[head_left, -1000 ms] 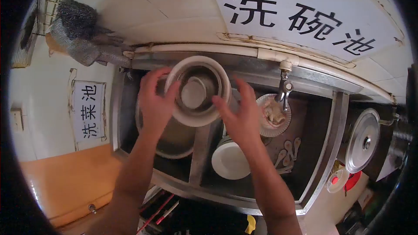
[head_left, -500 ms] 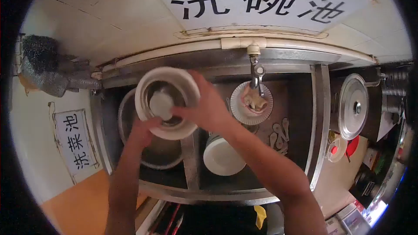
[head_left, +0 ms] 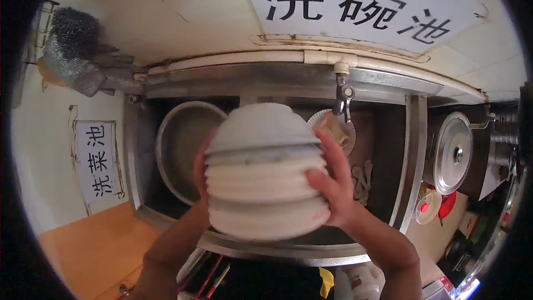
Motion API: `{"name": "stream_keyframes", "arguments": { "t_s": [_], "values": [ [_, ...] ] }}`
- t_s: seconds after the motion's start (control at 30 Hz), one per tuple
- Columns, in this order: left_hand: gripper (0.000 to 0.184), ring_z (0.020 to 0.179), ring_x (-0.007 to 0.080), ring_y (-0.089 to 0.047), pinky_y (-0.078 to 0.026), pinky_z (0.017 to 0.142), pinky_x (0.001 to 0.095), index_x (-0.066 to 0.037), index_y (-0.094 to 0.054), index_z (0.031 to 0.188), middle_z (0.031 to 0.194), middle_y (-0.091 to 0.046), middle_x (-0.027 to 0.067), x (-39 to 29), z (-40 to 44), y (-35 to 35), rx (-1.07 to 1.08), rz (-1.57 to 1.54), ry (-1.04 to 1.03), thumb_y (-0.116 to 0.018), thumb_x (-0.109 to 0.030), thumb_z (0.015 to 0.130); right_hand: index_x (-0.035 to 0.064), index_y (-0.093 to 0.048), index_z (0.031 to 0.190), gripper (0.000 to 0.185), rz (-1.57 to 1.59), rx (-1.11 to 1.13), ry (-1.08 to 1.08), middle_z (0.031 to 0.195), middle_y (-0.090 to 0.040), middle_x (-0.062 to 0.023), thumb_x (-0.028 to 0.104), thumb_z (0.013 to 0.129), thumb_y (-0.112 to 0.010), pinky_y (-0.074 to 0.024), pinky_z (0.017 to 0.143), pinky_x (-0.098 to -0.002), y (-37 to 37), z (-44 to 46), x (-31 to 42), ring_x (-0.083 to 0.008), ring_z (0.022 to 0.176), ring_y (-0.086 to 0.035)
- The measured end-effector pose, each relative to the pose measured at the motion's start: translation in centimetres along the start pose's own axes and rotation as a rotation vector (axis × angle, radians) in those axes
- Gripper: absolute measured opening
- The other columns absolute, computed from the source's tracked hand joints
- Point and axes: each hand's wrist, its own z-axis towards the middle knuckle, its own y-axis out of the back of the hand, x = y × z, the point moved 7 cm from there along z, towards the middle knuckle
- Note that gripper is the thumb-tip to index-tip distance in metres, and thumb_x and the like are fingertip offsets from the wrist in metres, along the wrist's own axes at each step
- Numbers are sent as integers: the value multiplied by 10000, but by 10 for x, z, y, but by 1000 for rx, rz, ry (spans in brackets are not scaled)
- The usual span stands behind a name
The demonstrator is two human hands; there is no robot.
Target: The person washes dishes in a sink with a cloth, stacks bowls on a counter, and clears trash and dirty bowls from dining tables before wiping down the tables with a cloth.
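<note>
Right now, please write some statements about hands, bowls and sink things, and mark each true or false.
1. The left hand and right hand hold the stack of bowls. True.
2. The white spoons lie in the right compartment. True.
3. The metal basin sits in the right compartment. False: the metal basin is in the left compartment.
4. The metal lid is inside the sink. False: the metal lid is outside, right of the sink.
</note>
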Motion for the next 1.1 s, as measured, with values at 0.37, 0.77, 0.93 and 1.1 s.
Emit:
{"name": "stream_keyframes", "arguments": {
  "t_s": [0.37,0.77,0.93,1.1],
  "values": [
    [754,1387,312,-445,-351,1171,514,-122,-346,1540,1515,-451,128,12,-51,-49,70,412,-29,-500,-563,948,441,-498,1353,647,-235,-141,951,1503,-344,-157,466,768,-773,-386,970,-735,36,-56,114,-558,1276,-406],
    [717,1386,319,-450,-365,1163,515,-126,-403,1513,1515,-459,136,48,-51,-20,339,736,49,-386,-605,979,154,-604,1321,633,45,-185,551,1517,-324,-282,143,732,-838,-362,1100,-589,79,-90,138,-537,1359,-344],
    [716,1386,322,-453,-371,1160,515,-128,-427,1502,1515,-462,140,67,-44,-5,419,840,-13,-339,-623,992,132,-303,1540,995,-170,-395,214,1552,-254,-281,144,703,-840,-302,1174,-491,92,-113,130,-468,1447,-276],
    [753,1316,327,-502,-422,1122,485,-66,-364,1506,1431,-506,167,142,-17,27,-18,674,-12,-306,-609,988,75,-322,1524,915,-81,-442,-225,1495,-350,-245,275,762,-788,-344,1154,-433,86,-164,8,-411,1398,-353]
  ]
}}
